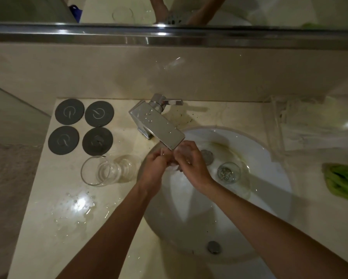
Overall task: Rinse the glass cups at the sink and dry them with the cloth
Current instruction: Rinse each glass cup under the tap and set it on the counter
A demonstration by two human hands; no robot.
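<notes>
Two clear empty glass cups (106, 171) lie on the wet tabletop (54, 198); left hand (156, 168) and right hand (191, 162), fingers curled, jointly hold a transparent cup (174, 165) under the faucet (159, 123); another cup (228, 173) stands in the sink (270, 178); green cloth (342, 181) far right

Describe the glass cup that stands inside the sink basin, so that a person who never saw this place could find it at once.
Start at the white sink basin under the chrome faucet. To the right of the person's right hand, a small glass cup stands upright inside the bowl. Unlike the two clear glasses on the counter to the left, it has dark specks at its bottom.
</notes>
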